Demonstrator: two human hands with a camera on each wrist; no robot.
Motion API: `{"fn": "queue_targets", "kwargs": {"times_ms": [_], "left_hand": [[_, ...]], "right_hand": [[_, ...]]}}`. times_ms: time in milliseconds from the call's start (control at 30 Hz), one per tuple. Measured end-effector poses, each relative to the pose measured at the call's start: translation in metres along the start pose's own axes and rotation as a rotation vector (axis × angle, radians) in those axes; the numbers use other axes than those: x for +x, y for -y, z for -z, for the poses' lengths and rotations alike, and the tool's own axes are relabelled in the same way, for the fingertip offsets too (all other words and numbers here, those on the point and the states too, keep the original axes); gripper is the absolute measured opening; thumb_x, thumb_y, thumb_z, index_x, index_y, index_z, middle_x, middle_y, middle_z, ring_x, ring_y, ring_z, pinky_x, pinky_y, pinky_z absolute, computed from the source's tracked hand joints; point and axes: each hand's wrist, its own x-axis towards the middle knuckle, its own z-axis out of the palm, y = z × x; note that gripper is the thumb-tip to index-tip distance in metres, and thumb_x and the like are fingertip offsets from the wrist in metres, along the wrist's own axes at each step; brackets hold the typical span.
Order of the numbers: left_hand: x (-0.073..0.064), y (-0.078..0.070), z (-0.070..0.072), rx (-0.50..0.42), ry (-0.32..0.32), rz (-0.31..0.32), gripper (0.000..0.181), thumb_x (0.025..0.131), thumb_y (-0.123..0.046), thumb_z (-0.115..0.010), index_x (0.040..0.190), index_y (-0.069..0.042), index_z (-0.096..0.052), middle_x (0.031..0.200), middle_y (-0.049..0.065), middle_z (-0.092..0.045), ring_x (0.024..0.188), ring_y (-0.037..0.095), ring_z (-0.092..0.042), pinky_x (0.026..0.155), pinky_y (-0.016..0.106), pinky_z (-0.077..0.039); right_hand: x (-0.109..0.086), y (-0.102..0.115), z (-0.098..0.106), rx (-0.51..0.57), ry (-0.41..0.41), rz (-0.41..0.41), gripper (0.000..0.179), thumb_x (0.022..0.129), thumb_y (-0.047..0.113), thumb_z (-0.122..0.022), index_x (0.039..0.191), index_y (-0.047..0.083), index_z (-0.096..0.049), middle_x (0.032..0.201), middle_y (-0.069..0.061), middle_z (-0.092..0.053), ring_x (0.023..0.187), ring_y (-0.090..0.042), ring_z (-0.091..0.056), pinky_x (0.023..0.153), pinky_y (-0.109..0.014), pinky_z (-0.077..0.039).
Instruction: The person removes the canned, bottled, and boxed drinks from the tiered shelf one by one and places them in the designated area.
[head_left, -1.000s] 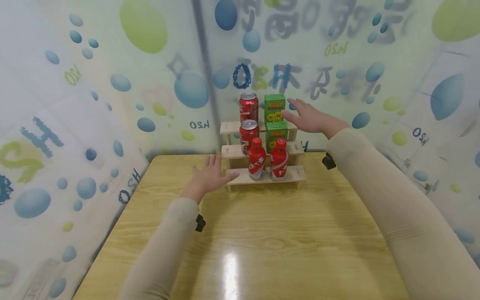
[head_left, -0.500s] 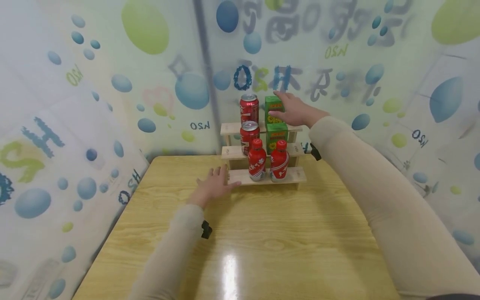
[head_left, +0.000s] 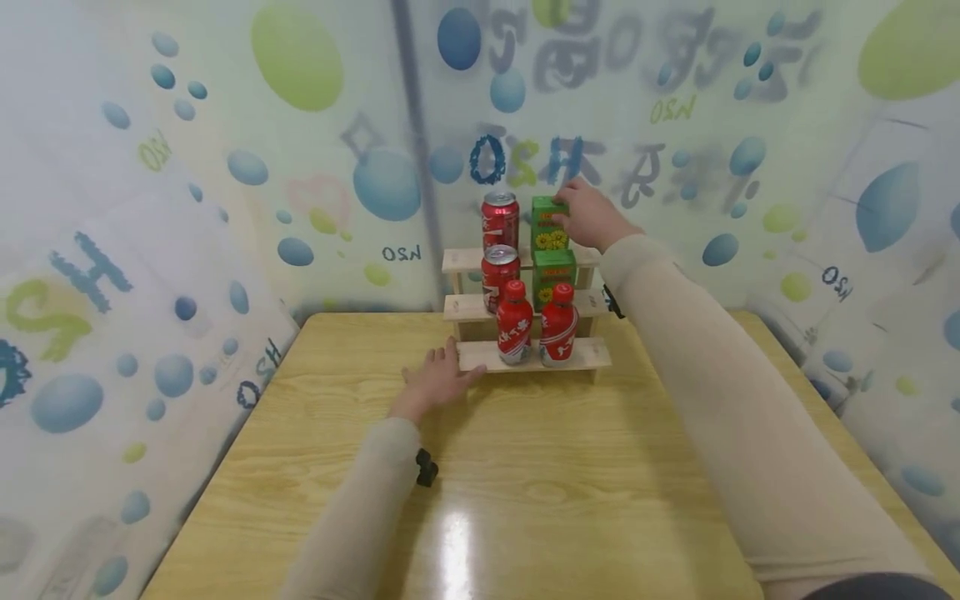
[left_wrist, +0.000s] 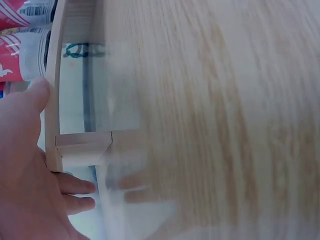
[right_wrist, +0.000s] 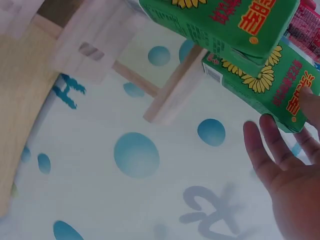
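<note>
A three-step wooden display rack (head_left: 480,307) stands at the table's back. My right hand (head_left: 597,218) pinches the upper part of a green drink carton (head_left: 546,225) on the top step. In the right wrist view, the thumb lies on its printed front, while other fingers reach behind. My left hand (head_left: 435,385) touches the left end of the bottom step, thumb stretched along the front edge and fingers spread past the end. A second green carton (head_left: 554,276) and a red can (head_left: 500,276) stand on the middle step. Two red bottles (head_left: 514,323) stand on the bottom step.
Another red can (head_left: 501,223) stands left of the held carton on the top step. Behind the rack is a printed curtain (head_left: 360,258) with blue and green spots. Wood-grain tabletop (head_left: 555,483) extends in front of the rack.
My right hand has moved left to the top-step carton, its fingers closing on the upper part. My left hand has moved slightly down and right to the bottom step's end.
</note>
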Motion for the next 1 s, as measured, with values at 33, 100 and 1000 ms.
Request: {"fn": "queue_targets", "kwargs": {"times_ms": [33,100,1000], "left_hand": [[0.0,0.0,-0.002,-0.001,-0.006,0.003,0.109,0.099,-0.084,-0.039,0.172,-0.01,-0.007,0.177,0.022,-0.022,0.166,0.044,-0.015,0.123,0.086,-0.005],[0.0,0.0,-0.005,0.008,-0.016,0.018,0.108,0.098,-0.084,-0.04,0.173,-0.012,-0.009,0.177,0.02,-0.024,0.166,0.044,-0.016,0.123,0.085,-0.004],[0.005,0.0,-0.007,-0.001,0.017,0.058,0.108,0.097,-0.087,-0.034,0.173,-0.019,0.003,0.17,0.02,-0.04,0.16,0.048,-0.032,0.123,0.079,-0.027]], "right_hand": [[0.001,0.001,0.0,-0.001,-0.003,-0.004,0.046,0.113,0.018,-0.053,0.152,-0.004,-0.05,0.16,-0.025,-0.039,0.146,-0.043,-0.048,0.123,-0.056,-0.042],[0.003,0.003,0.0,0.006,0.007,-0.021,0.043,0.113,0.019,-0.053,0.15,-0.003,-0.052,0.156,-0.026,-0.043,0.142,-0.042,-0.05,0.121,-0.055,-0.045],[0.009,-0.02,-0.011,0.317,-0.009,-0.126,0.041,0.114,0.032,-0.05,0.15,0.012,-0.052,0.167,-0.022,-0.044,0.12,-0.041,-0.066,0.098,-0.052,-0.059]]}}
